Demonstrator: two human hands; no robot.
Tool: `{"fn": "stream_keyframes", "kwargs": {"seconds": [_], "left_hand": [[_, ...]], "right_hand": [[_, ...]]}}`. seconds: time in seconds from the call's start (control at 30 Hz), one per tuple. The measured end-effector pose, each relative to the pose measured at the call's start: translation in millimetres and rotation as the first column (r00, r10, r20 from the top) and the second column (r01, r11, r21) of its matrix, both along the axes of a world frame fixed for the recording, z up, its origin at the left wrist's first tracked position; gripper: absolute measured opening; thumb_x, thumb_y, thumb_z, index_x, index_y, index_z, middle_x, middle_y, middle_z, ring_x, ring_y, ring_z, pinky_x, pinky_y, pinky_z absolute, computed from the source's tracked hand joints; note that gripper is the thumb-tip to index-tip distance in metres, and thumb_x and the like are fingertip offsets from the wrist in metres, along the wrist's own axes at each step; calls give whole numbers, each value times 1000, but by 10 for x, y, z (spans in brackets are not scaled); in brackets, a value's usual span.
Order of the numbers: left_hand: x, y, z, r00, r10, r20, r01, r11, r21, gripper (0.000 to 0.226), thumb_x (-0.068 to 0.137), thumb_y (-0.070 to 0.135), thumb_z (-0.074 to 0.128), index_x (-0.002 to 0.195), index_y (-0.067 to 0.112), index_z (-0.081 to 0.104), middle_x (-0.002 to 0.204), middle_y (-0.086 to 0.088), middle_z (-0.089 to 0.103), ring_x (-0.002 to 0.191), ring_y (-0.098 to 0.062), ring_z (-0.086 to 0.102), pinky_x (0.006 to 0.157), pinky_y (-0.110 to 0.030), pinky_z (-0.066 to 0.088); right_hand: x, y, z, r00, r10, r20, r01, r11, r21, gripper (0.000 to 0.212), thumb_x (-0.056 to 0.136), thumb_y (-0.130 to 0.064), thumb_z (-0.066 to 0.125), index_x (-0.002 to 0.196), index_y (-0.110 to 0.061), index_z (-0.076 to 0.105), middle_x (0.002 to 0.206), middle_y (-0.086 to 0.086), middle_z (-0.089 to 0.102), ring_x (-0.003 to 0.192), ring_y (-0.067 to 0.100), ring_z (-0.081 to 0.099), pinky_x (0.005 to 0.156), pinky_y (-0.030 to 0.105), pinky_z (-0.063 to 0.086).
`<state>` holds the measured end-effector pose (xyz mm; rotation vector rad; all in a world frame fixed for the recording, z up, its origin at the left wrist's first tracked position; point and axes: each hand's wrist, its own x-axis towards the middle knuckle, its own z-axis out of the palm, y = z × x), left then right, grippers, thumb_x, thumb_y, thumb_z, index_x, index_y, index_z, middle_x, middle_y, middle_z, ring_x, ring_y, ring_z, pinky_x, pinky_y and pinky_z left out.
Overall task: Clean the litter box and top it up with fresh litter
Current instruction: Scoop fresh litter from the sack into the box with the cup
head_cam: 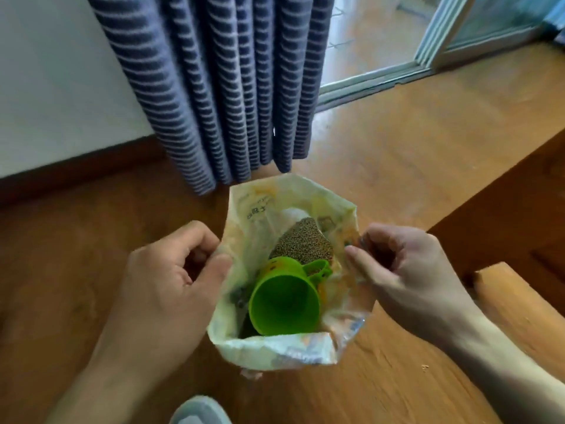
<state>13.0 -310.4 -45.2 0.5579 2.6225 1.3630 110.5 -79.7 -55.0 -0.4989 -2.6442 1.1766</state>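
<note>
A pale plastic litter bag point(275, 351) stands open on the wooden floor at the centre of the view. Inside it lies a green plastic scoop cup point(282, 302), tilted with its mouth toward me, on a heap of brown granular litter point(302, 244). My left hand point(166, 289) pinches the bag's left rim between thumb and curled fingers. My right hand point(406, 270) pinches the right rim the same way. The two hands hold the bag's mouth spread wide. No litter box is in view.
A blue-and-white striped curtain point(214, 87) hangs just behind the bag, by a white wall point(55, 71). A sliding door frame point(434, 50) is at the upper right. Wooden furniture edges point(516, 304) stand at the right. A grey shoe tip point(198, 410) shows at the bottom.
</note>
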Motion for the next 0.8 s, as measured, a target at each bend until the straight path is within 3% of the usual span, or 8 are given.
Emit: {"fn": "stream_keyframes", "kwargs": {"seconds": [0.17,0.4,0.57,0.7,0.8], "left_hand": [[-125,-640,-123,983,183,23,-183,983,-13,16,89,21,68,74,21,65,63,0,64,48,-24,57,40,-40,43],[-192,-1620,-234,909,413,-57,-414,910,-8,17,90,20,67,74,23,63,68,3,64,56,-21,60,48,-39,46],[-91,-2330,-372,795,601,-83,-601,799,24,16,91,19,66,76,24,64,71,7,66,60,-14,64,49,-40,53],[-4,-2806,-430,683,727,-66,-729,684,1,16,92,20,66,78,27,64,75,11,67,65,-9,65,47,-29,53],[79,-3195,-468,593,802,-72,-805,591,-43,14,91,24,66,78,28,65,72,9,66,63,-15,66,50,-41,55]], "right_hand": [[-539,-535,-197,990,141,14,-141,990,21,34,88,-21,66,60,-11,50,49,-4,39,46,7,34,43,21,26],[-1116,-1555,-227,929,368,-46,-366,929,43,43,91,-18,64,54,-24,43,53,-18,52,47,3,48,44,7,31],[-1398,-2298,-370,877,478,-54,-481,875,-53,34,93,-21,63,60,-17,55,50,-7,52,45,7,47,41,10,32],[-1587,-2890,-488,828,559,-47,-560,819,-126,30,95,-21,60,65,-15,58,53,-6,53,47,5,49,39,12,33],[-1668,-3353,-577,791,609,-52,-609,777,-158,28,96,-22,58,68,-16,59,59,-6,56,50,7,52,40,16,39]]}}
